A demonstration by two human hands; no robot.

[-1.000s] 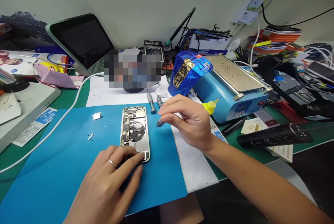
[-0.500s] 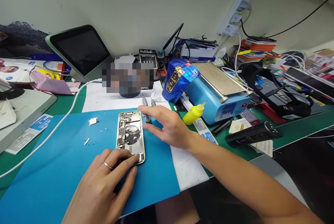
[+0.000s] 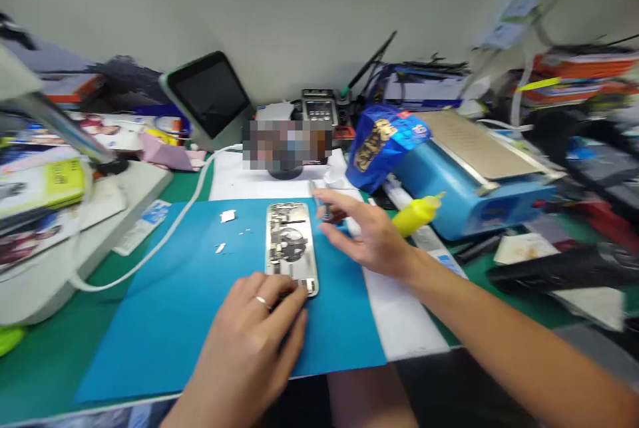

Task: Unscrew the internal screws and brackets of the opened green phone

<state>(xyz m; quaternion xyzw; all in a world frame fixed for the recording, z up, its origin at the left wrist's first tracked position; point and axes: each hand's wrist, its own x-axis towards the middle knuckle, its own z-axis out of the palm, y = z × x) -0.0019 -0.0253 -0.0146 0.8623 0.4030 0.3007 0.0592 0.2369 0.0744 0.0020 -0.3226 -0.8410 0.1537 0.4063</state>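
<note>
Blue mat (image 3: 164, 321): smooth, flat, rectangular sheet under my work, lying on the green bench top (image 3: 44, 361).
Heater (image 3: 479, 182): boxy blue plastic body with a flat, dull metal plate on top, well to the right of the mat.
Tablet (image 3: 210, 95): dark glossy screen in a pale rounded frame, propped tilted at the back wall.
Pouch (image 3: 382, 145): crinkled shiny blue foil, leaning against the heater.
Phone (image 3: 291, 245): opened, back off, long rounded rectangle with a pale metal rim; bare boards and a dark round coil show inside. It lies flat near the middle of the mat.
Left hand (image 3: 249, 348): palm down on the mat, ring on one finger, fingertips pressing the phone's near end; it steadies rather than closes round anything.
Right hand (image 3: 372, 235): fingers loosely spread and extended, low over the mat's right edge just beside the phone, holding nothing I can make out.
Screwdrivers (image 3: 323, 205): slim grey metal shafts, blurred, at my right fingertips; whether I touch them I cannot tell.
Bottle (image 3: 414, 214): soft yellow plastic, pointed nozzle, lying by the heater.
Small parts (image 3: 228, 216): pale flat bits left of the phone.
</note>
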